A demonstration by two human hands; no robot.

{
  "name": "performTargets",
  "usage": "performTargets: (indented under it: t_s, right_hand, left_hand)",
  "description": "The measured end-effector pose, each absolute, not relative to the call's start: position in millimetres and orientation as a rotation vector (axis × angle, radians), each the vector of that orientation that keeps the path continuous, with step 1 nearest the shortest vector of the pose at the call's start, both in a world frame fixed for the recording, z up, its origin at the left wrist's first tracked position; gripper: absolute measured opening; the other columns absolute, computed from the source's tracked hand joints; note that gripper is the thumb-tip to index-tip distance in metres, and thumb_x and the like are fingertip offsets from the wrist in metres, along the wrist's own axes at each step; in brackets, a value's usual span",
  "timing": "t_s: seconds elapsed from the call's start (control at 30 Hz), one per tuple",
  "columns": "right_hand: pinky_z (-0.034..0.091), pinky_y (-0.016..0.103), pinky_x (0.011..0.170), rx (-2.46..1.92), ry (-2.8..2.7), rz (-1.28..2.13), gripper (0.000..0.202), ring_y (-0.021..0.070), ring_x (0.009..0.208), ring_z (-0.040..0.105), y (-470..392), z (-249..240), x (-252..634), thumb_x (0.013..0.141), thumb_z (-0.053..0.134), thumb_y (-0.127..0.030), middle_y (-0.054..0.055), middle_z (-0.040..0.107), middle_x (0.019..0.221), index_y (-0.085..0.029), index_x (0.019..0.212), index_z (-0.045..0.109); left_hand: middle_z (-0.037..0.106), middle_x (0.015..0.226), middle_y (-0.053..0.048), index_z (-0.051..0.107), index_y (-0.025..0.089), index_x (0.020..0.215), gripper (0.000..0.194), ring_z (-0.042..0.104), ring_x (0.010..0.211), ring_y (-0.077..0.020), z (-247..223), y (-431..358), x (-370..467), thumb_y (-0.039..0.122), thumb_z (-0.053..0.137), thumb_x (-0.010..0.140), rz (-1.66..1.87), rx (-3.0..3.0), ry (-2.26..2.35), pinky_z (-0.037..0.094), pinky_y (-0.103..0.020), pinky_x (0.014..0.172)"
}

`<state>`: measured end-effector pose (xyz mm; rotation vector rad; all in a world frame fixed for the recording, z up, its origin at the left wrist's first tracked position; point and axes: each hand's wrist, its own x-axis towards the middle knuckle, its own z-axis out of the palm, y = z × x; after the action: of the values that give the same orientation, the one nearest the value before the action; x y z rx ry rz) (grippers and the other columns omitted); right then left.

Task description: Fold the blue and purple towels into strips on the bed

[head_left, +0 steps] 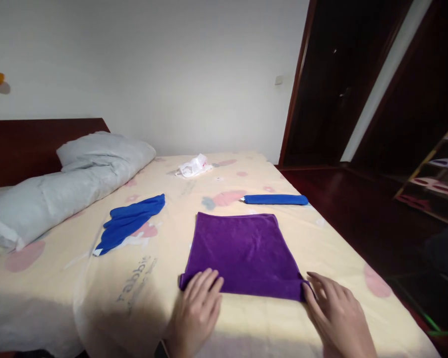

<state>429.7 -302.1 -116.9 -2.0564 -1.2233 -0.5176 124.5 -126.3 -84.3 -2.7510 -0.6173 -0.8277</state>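
A purple towel [242, 243] lies spread on the bed, its near edge turned up into a narrow roll. At the left end of that roll, my left hand [199, 303] is closed over the edge, fingers on top of the cloth. My right hand [336, 308] has the right end of the roll between thumb and fingers. Beyond the towel rests a blue cloth [276, 199] rolled into a slim strip, a small white tag at its left end. Off to the left, another blue cloth [132, 221] lies loosely bunched, also with a white tag.
The bed [108, 293] has a cream printed sheet. A grey quilt [85, 169] is heaped at the left by the dark headboard [41, 139]. Near the wall sits a crumpled white plastic bag [194, 166]. To the right are a dark door [332, 94] and a shoe rack [438, 184].
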Motion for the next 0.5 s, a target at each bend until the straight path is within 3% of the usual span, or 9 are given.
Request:
performTargets:
  t_s: [0.13, 0.27, 0.33, 0.4, 0.5]
  right_hand:
    - [0.045, 0.048, 0.102, -1.795, -1.553, -0.713, 0.040, 0.0313, 0.121, 0.057, -298.1, -105.6, 386.6, 0.096, 0.049, -0.036, 0.013, 0.061, 0.134, -0.022, 0.133, 0.055]
    - [0.042, 0.044, 0.108, -1.789, -1.816, -0.660, 0.044, 0.0274, 0.124, 0.056, -282.4, -100.3, 355.8, 0.096, 0.053, -0.034, 0.006, 0.060, 0.139, -0.025, 0.139, 0.053]
    - [0.047, 0.045, 0.101, -1.893, -1.763, -0.550, 0.040, 0.0273, 0.114, 0.062, -276.1, -97.7, 358.7, 0.098, 0.053, -0.043, 0.007, 0.067, 0.127, -0.024, 0.133, 0.059]
    - [0.052, 0.042, 0.090, -1.948, -1.753, -0.396, 0.037, 0.0258, 0.102, 0.066, -275.5, -96.0, 369.8, 0.097, 0.054, -0.050, 0.006, 0.071, 0.113, -0.025, 0.123, 0.065]
    - [0.054, 0.035, 0.077, -1.931, -1.856, -0.298, 0.023, 0.0229, 0.090, 0.066, -285.9, -99.8, 389.4, 0.096, 0.058, -0.043, 0.004, 0.071, 0.100, -0.028, 0.111, 0.069]
  left_hand:
    - [0.041, 0.158, -0.004, 0.026, 0.026, 0.158, 0.060, 0.043, 0.142, -0.0255, -81.3, -149.2, 146.6, 0.046, 0.041, 0.104, -0.542, -2.919, -0.422, 0.043, -0.045, 0.114]
    - [0.040, 0.159, -0.005, 0.023, 0.027, 0.159, 0.060, 0.040, 0.144, -0.0256, -81.5, -143.6, 144.4, 0.044, 0.042, 0.104, -0.576, -2.931, -0.533, 0.039, -0.048, 0.117]
    - [0.051, 0.150, -0.006, 0.028, 0.028, 0.157, 0.057, 0.048, 0.137, -0.0247, -79.2, -133.3, 139.6, 0.041, 0.044, 0.104, -0.626, -2.957, -0.599, 0.040, -0.048, 0.116]
    - [0.064, 0.132, -0.005, 0.044, 0.028, 0.148, 0.050, 0.059, 0.122, -0.0234, -73.9, -122.4, 134.9, 0.040, 0.052, 0.100, -0.664, -3.008, -0.686, 0.047, -0.045, 0.107]
    - [0.068, 0.106, -0.001, 0.067, 0.028, 0.112, 0.021, 0.065, 0.099, -0.0204, -62.6, -111.9, 127.1, 0.036, 0.064, 0.093, -0.631, -3.111, -0.743, 0.053, -0.035, 0.090]
